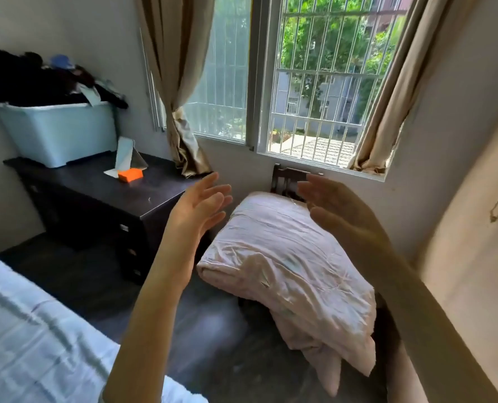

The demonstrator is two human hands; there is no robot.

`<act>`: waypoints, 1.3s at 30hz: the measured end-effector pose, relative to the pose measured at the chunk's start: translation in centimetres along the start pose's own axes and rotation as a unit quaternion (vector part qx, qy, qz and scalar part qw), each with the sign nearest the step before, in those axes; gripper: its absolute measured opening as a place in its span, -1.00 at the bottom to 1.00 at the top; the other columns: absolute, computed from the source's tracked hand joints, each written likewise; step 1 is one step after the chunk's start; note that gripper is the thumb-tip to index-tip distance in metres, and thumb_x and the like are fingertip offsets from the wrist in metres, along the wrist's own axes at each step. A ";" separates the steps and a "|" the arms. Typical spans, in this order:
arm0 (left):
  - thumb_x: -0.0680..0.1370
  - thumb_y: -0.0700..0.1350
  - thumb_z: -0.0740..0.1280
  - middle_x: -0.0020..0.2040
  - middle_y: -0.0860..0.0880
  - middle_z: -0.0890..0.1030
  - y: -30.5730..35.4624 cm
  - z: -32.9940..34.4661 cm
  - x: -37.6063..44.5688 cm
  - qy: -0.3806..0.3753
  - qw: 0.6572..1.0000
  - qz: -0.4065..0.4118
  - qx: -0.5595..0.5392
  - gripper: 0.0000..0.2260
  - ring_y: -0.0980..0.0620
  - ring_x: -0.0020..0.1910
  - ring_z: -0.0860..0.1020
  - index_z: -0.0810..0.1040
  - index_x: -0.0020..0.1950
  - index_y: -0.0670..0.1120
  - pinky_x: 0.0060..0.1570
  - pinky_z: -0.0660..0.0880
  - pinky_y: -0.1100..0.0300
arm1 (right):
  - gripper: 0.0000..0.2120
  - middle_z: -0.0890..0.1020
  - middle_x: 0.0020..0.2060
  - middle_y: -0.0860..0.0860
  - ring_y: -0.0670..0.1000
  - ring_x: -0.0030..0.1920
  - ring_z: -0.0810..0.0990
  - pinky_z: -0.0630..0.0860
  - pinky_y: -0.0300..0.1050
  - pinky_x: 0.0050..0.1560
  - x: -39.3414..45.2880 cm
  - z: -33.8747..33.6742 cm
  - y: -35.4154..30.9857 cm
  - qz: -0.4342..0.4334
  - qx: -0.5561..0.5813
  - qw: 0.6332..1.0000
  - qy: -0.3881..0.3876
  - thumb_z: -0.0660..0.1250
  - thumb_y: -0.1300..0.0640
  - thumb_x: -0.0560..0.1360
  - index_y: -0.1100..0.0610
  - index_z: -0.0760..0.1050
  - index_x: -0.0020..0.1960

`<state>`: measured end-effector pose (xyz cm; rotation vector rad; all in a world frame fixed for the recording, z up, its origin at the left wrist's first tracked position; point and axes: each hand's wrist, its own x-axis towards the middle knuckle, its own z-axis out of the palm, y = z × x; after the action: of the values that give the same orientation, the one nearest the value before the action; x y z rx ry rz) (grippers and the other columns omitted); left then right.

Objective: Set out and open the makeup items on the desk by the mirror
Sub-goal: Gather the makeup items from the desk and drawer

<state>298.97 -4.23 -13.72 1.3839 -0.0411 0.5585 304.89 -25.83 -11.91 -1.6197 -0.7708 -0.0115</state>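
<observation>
Makeup items: none identifiable; only orange box [130,175] + folded mirror-like stand [127,155] on dark desk [102,193], 10 o'clock from hands. Judged light, rigid, small; take by sides w/ fingertips. Left hand [199,203], right hand [333,206] raised mid-air, palms facing, fingers straight, slightly spread, holding nothing, above folded quilt [285,263].

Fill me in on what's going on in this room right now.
A person holds both hands up, the left hand and right hand open with palms facing each other, gripping nothing. Ahead to the left, a dark desk carries a small folding mirror, an orange box and a pale blue bin. A folded pink quilt sits on a chair under the window. Nothing has been opened yet.
</observation>
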 end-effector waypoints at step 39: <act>0.43 0.01 0.26 0.09 0.09 0.64 -10.6 -20.3 29.9 0.413 0.884 0.008 0.219 -0.67 0.14 0.12 0.60 0.50 0.20 0.09 0.05 0.52 0.27 | -0.56 0.59 0.21 -0.06 -0.14 0.26 0.52 0.40 -0.25 0.31 48.6 22.9 23.3 -0.045 0.249 0.868 -0.428 0.35 0.08 0.42 0.01 0.42 0.29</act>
<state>323.25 24.29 -17.24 1.4686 0.8100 1.1869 344.30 17.19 -16.74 -1.0417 -1.3860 0.8268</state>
